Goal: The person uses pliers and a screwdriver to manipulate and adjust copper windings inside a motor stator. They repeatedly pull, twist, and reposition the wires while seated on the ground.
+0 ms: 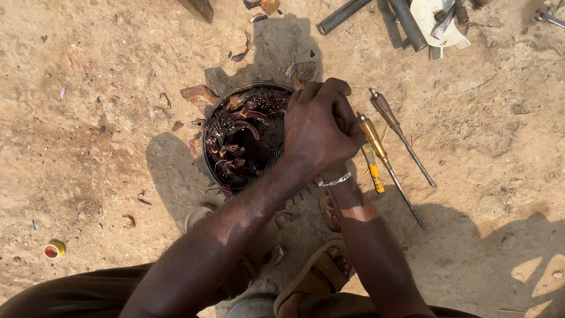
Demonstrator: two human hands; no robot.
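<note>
A round motor stator point(244, 138) packed with dark, reddish copper windings lies on sandy ground. My left hand point(315, 126) is curled over its right rim with the fingers closed; what they grip is hidden. My right hand point(343, 160), with a metal bracelet at the wrist, lies mostly under the left one at the same rim, its fingers out of sight. Just right of both hands lie a yellow-handled screwdriver point(374, 138), a brown-handled screwdriver point(385, 109) and a small yellow tester point(374, 171).
Metal pipes point(344, 15) and a white part point(438, 20) lie at the top right, with a spanner point(550, 17) in the corner. A tape roll point(54, 248) lies at the lower left. My sandalled foot point(318, 277) is just below the stator. Scraps litter the sand.
</note>
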